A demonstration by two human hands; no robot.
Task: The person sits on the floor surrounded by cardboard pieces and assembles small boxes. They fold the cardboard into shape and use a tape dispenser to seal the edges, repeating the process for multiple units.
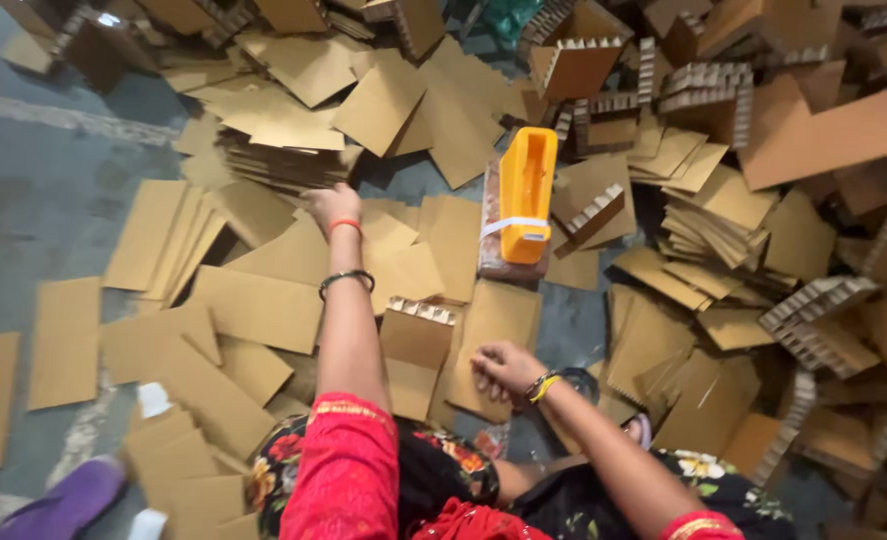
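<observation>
My left hand stretches far forward and rests its fingers on a stack of brown cardboard sheets on the floor; whether it grips a sheet is hidden. A red thread and a dark bangle circle that wrist. My right hand lies close to me, fingers curled down onto a flat cardboard sheet. Between my arms lies a cardboard piece with a honeycomb edge. A yellow plastic tray with a white band stands on a brown block ahead.
Loose cardboard sheets cover the grey floor on the left. Honeycomb cardboard strips and stacked sheets pile up on the right and at the back. A purple shoe shows at lower left.
</observation>
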